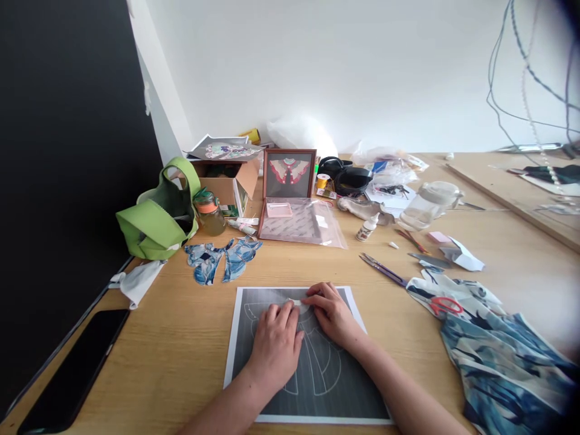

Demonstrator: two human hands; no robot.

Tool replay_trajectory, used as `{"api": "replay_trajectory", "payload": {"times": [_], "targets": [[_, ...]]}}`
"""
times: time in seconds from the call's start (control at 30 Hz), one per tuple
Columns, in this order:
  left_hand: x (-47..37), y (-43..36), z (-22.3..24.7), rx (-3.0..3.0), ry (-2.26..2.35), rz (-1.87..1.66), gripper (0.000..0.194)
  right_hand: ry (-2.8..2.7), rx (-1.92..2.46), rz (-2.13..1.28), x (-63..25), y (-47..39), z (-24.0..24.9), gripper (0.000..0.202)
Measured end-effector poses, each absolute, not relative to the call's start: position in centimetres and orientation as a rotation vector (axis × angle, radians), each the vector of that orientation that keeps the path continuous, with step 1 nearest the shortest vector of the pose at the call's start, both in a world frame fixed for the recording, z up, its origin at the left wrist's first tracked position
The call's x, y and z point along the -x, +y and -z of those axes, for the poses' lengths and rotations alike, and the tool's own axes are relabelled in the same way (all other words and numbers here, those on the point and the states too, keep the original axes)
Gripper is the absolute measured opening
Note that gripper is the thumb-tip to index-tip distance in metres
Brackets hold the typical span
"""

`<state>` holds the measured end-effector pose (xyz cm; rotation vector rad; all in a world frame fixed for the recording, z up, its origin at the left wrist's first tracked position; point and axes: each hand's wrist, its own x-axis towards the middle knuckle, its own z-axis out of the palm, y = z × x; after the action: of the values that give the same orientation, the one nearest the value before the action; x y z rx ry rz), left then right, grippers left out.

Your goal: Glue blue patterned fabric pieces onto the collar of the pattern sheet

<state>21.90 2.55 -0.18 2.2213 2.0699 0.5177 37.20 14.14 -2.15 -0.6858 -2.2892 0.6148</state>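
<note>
A dark grey sheet (317,405) with a white border lies in front of me, printed with white outlines of a scalloped collar. On its upper part is a small white piece (295,303), partly hidden by my fingers. My left hand (276,341) rests palm down on the sheet, fingers stretched out and their tips on the piece's left side. Fingertips of my right hand (334,313) are bent together at the piece's right edge and seem to pinch it. Beyond the sheet lie cut blue patterned fabric pieces (240,260).
Thread snips (384,269), red-handled scissors (446,305) and blue fabric (502,356) lie to the right. A glue bottle (367,228), framed collar (289,174) and water jug (428,205) stand farther back. At left are a phone (75,371), green bag (156,220) and jar (211,217).
</note>
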Motion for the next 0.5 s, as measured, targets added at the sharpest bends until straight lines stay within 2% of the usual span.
{"api": "replay_trajectory", "payload": {"times": [0.5], "targets": [[-21.93, 2.70, -0.04, -2.152, 2.053, -0.537, 0.042, -2.311, 0.684, -0.599, -37.17, 14.17, 1.90, 0.042]]}}
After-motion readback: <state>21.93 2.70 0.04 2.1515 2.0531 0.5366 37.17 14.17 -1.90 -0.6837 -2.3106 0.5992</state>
